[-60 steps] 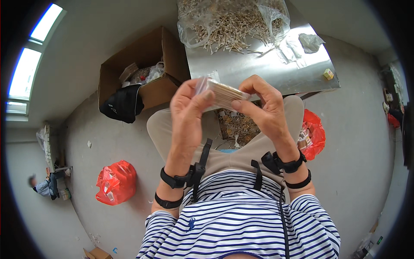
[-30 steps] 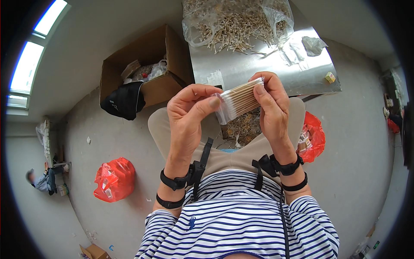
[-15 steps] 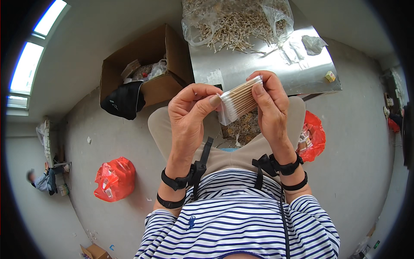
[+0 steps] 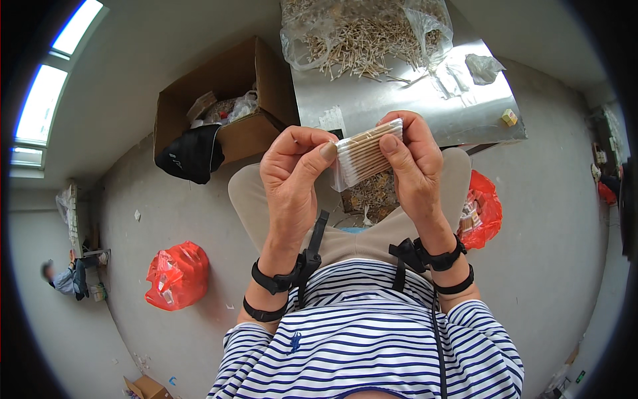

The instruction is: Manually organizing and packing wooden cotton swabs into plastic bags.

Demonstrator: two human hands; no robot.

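Between my hands, above my lap, is a small clear bag of cotton swabs (image 4: 365, 157) with wooden sticks and white tips. My left hand (image 4: 292, 169) pinches the bag's left edge between thumb and forefinger. Around its right side my right hand (image 4: 415, 159) is closed, the thumb lying across the sticks and the fingers behind. Beyond them, on a shiny metal table (image 4: 392, 100), lies a large heap of loose swabs (image 4: 365, 46) in an open clear plastic bag.
Left of the table stands an open cardboard box (image 4: 219, 80) with a black cloth (image 4: 191, 154) over its edge. Red plastic bags flank me, one at left (image 4: 177, 276) and one at right (image 4: 488, 209). A small box (image 4: 509, 118) sits at the table's corner. Another person (image 4: 68, 278) sits far left.
The bag of swabs has tilted slightly between my hands, and my right thumb has shifted left across the sticks. Both hands keep their grip.
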